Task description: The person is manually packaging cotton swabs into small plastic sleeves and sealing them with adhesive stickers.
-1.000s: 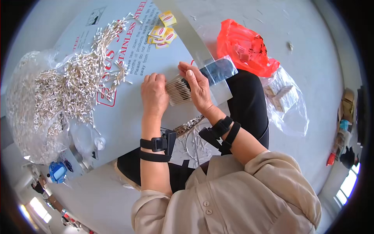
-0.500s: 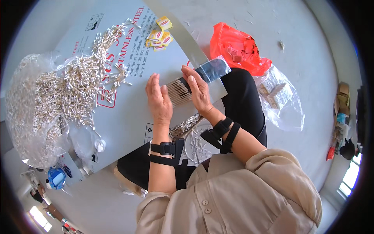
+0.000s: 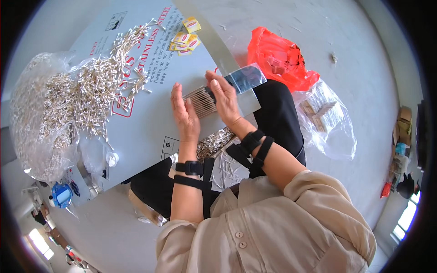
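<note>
A flat row of cotton swabs lies side by side on the film-covered metal sheet, between my two hands. My left hand stands on edge at the row's left end, fingers stretched out and thumb toward the swabs. At the other end my right hand rests against the swabs and a plastic sleeve, with its fingers extended. The sleeve, clear with a dark band, reaches out beyond my right hand toward the sheet's edge. Whether the swabs sit inside the sleeve is partly hidden by my right hand.
Loose swabs spill from a large clear bag on the metal sheet. Yellow packets lie at the far edge. To the right are a red plastic bag and a clear bag of packed swabs. More swabs lie near my lap.
My right hand has moved slightly left, and the swab row and sleeve have shifted left too. My left hand keeps about the same pose. The whole view has turned slightly.
</note>
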Action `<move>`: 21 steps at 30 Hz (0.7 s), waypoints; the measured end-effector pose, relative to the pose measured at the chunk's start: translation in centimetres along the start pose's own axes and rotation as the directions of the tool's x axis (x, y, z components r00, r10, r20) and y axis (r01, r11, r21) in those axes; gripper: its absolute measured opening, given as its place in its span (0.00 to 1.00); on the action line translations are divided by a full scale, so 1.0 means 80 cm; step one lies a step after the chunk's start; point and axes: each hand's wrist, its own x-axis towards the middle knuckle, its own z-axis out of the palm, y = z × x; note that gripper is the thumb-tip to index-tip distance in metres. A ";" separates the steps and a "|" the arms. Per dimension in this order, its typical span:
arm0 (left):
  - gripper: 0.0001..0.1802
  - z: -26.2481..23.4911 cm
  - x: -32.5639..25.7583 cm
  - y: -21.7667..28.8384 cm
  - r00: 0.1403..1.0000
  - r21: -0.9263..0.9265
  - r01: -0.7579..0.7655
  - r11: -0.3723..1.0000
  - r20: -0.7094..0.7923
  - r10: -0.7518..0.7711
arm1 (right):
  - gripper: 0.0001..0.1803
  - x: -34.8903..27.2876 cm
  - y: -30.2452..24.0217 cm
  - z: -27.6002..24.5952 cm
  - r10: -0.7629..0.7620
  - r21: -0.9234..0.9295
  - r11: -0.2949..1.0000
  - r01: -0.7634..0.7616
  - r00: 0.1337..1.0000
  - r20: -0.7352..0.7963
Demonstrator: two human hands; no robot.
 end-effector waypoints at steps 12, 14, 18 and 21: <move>0.52 -0.021 -0.042 0.032 0.903 0.648 -0.240 0.723 0.422 -0.079 | 0.03 -0.045 -0.037 -0.063 -0.199 -0.605 0.752 0.262 0.965 0.171; 0.52 -0.020 -0.041 0.033 0.912 0.637 -0.226 0.737 0.405 -0.071 | 0.03 -0.045 -0.042 -0.058 -0.206 -0.635 0.717 0.288 0.957 0.202; 0.53 -0.017 -0.038 0.039 0.905 0.632 -0.206 0.747 0.413 -0.100 | 0.02 -0.041 -0.038 -0.059 -0.252 -0.685 0.604 0.407 0.913 0.321; 0.53 -0.014 -0.042 0.036 0.910 0.621 -0.216 0.754 0.407 -0.075 | 0.03 -0.040 -0.035 -0.057 -0.268 -0.707 0.549 0.445 0.896 0.355</move>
